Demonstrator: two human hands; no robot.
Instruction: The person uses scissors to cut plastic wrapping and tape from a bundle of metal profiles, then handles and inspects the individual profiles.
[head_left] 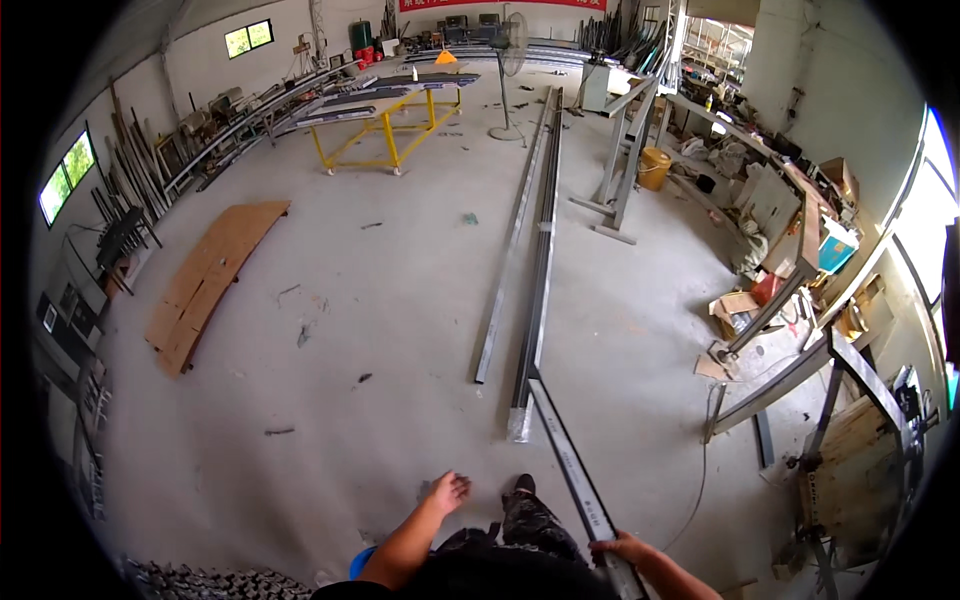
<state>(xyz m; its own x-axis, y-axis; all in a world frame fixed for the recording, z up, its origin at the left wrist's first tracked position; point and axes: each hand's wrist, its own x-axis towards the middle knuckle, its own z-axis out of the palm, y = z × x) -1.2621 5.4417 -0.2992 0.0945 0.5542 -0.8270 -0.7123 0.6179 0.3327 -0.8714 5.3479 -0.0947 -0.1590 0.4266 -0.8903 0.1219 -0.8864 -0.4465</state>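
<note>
My right hand [622, 547] grips the near end of a long grey metal profile [565, 455] that slants up and left across the floor toward a bundle of long metal rails [540, 260]. My left hand [449, 491] hangs free in front of me, fingers apart, holding nothing. My dark shoe [522, 487] shows between the two hands on the concrete floor.
A single thin rail [510, 260] lies left of the bundle. Brown boards [205, 280] lie at the left. A yellow-framed table [385, 120] stands at the back, with a standing fan [508, 60]. Metal frames and a cluttered workbench [800, 250] fill the right side. A yellow bucket [653, 168] sits beyond.
</note>
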